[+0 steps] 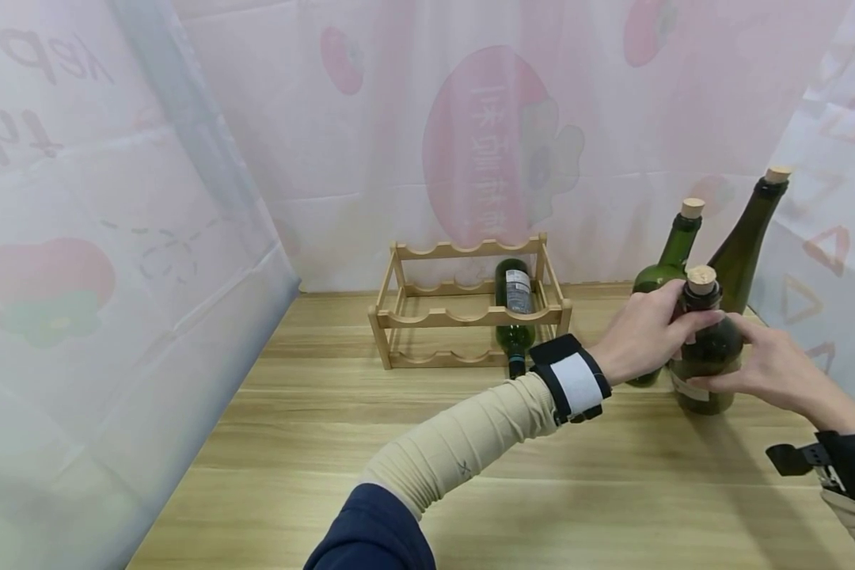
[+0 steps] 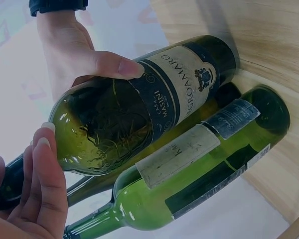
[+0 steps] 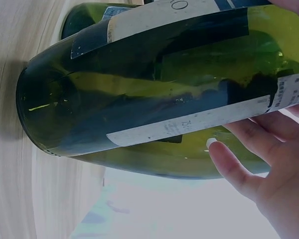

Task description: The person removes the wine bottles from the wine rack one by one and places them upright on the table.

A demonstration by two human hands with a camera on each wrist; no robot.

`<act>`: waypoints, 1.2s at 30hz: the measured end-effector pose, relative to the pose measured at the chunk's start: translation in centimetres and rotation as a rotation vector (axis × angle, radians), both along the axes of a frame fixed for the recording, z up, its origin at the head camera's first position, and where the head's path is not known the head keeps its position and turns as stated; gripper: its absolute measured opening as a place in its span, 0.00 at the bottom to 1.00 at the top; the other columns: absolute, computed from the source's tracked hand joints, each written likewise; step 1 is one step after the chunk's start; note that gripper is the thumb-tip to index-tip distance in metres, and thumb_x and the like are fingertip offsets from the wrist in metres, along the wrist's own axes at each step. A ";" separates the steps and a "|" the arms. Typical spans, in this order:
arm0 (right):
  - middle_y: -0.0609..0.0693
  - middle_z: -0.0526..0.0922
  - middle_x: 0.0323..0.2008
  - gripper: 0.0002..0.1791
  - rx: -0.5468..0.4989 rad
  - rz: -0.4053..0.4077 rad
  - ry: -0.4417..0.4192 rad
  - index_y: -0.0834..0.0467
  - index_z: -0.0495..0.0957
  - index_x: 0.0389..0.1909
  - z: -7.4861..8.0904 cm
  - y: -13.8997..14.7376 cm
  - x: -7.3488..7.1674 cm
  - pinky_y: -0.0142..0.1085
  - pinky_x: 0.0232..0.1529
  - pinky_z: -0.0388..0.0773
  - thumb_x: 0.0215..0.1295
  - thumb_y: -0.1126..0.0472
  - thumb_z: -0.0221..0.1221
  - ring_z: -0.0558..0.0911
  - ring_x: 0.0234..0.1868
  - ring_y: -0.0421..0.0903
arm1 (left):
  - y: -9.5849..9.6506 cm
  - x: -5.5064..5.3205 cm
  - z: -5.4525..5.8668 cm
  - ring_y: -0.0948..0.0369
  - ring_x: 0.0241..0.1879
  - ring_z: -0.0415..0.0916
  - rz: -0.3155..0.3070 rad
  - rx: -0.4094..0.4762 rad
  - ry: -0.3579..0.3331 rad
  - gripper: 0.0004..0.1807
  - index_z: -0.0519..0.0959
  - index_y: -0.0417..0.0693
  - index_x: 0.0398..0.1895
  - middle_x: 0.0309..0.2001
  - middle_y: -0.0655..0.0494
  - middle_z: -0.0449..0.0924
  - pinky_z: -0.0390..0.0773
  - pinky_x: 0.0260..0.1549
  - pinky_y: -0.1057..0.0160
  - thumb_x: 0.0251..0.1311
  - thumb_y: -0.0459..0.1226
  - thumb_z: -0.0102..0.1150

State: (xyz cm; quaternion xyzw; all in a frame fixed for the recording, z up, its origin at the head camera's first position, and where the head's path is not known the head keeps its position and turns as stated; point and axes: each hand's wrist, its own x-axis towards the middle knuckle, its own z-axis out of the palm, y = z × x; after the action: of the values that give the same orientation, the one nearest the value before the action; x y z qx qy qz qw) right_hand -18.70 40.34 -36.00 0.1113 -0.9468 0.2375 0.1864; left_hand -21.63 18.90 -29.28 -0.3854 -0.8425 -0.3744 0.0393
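Note:
At the right of the head view, a dark green wine bottle (image 1: 716, 356) with a cork stopper (image 1: 701, 279) stands on the table. My left hand (image 1: 644, 332) grips its neck, and the curled fingers (image 2: 47, 174) show in the left wrist view. Around the bottle's body my right hand (image 1: 784, 370) holds from the right side, its thumb on the cream and dark label (image 2: 174, 82). Behind stand a lighter green corked bottle (image 1: 678, 244) and a tall, slim corked bottle (image 1: 744, 245). The right wrist view shows the held bottle's base (image 3: 45, 109) at the wooden tabletop.
A two-tier wooden wine rack (image 1: 442, 318) stands near the back middle. One green bottle (image 1: 516, 297) lies in its right end, neck towards me. Printed pale curtains (image 1: 385, 142) hang behind and on both sides of the wooden table (image 1: 271, 467).

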 end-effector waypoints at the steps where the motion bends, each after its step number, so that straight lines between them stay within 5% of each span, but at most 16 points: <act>1: 0.66 0.81 0.44 0.49 -0.003 -0.001 -0.004 0.61 0.72 0.57 0.0 0.0 0.0 0.29 0.34 0.66 0.29 0.51 0.81 0.54 0.41 0.07 | 0.0 0.0 0.0 0.75 0.16 0.73 0.003 -0.003 0.001 0.15 0.72 0.51 0.46 0.24 0.65 0.77 0.71 0.20 0.81 0.67 0.50 0.53; 13: 0.70 0.82 0.44 0.53 -0.006 -0.018 -0.034 0.61 0.68 0.63 0.0 0.8 -0.2 0.32 0.33 0.68 0.31 0.51 0.81 0.55 0.39 0.08 | 0.9 -0.1 0.1 0.76 0.17 0.73 0.032 -0.036 -0.018 0.14 0.72 0.53 0.42 0.24 0.67 0.77 0.71 0.21 0.82 0.68 0.52 0.51; 23: 0.71 0.81 0.44 0.54 -0.029 -0.009 -0.049 0.61 0.66 0.65 -0.1 1.3 -0.2 0.21 0.30 0.64 0.33 0.52 0.80 0.58 0.38 0.09 | 1.7 -0.3 0.2 0.76 0.19 0.74 0.034 -0.044 -0.025 0.16 0.71 0.58 0.51 0.26 0.68 0.78 0.72 0.23 0.82 0.68 0.53 0.50; 36: 0.71 0.81 0.46 0.54 -0.017 -0.039 -0.089 0.61 0.66 0.66 0.0 1.9 -0.5 0.28 0.33 0.67 0.35 0.51 0.80 0.57 0.37 0.09 | 2.5 -0.3 0.3 0.76 0.17 0.74 0.053 -0.053 -0.064 0.14 0.72 0.57 0.47 0.25 0.68 0.78 0.72 0.21 0.81 0.68 0.53 0.51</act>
State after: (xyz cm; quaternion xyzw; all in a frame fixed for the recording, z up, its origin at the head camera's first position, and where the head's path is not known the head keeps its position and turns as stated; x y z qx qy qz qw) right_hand -19.20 42.21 -35.99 0.0807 -0.9541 0.2468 0.1495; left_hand -21.97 21.36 -29.01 -0.3515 -0.8628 -0.3632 0.0120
